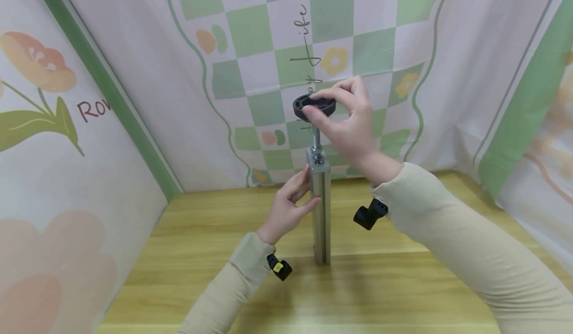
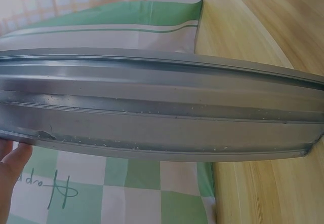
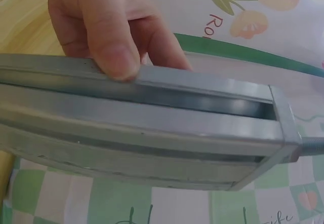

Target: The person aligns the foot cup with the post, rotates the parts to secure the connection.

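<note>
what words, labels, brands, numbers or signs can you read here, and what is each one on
"Ro", then what looks like a cut-off "w": left flowered cloth.
"ife", after a large stylised letter, probably "Life": checkered cloth.
The script before it, partly hidden by the black disc: not surely readable.
Metal bar, black disc: no readable text.

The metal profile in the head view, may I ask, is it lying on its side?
No, the metal profile stands upright on the table, with the left hand gripping it.
</note>
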Available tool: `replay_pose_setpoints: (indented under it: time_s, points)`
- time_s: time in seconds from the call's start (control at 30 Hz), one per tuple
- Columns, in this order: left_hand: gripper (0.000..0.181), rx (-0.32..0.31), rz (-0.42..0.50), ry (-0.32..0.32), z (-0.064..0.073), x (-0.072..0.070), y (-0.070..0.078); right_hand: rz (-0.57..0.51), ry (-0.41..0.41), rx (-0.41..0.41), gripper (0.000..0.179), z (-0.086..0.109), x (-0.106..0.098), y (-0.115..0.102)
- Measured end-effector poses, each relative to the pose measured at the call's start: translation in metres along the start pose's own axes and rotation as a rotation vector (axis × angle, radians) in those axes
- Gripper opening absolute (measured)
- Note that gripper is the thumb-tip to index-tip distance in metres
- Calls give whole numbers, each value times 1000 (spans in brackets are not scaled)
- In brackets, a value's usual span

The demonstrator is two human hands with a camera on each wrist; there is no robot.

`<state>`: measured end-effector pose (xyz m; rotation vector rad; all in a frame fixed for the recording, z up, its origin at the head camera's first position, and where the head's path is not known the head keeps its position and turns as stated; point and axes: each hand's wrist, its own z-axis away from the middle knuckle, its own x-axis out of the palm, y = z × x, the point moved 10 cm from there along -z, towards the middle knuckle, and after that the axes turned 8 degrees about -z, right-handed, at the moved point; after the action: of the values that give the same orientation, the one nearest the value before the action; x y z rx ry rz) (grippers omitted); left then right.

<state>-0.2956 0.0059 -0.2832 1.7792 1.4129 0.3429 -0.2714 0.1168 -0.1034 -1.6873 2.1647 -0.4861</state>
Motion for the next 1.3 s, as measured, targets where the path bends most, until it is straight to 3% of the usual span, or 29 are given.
replay_pose_setpoints:
  time_s: [0.2, 0.43, 0.6, 0.7, 0.87, 1.07, 1.3]
  points:
    - [70, 11, -3, 7, 0, 0, 2, -128, -140, 188, 45, -4, 5, 18]
    - [71, 3, 6, 4, 0, 1, 1, -636, -299, 383, 49, -2, 27, 38]
    - [70, -14, -2, 1, 1, 2, -1, -816, -373, 389, 40, 3, 33, 45]
    - [70, -8, -15, 4, 1, 1, 0, -856, -395, 377, 36, 4, 35, 43]
    - [70, 6, -16, 13, 0, 0, 2, -886, -361, 369, 28, 3, 36, 41]
    - [69, -10, -9, 14, 0, 0, 2, -861, -312, 366, 24, 3, 35, 44]
    - [69, -8, -24, 7, 0, 0, 1, -803, -325, 383, 20, 6, 32, 45]
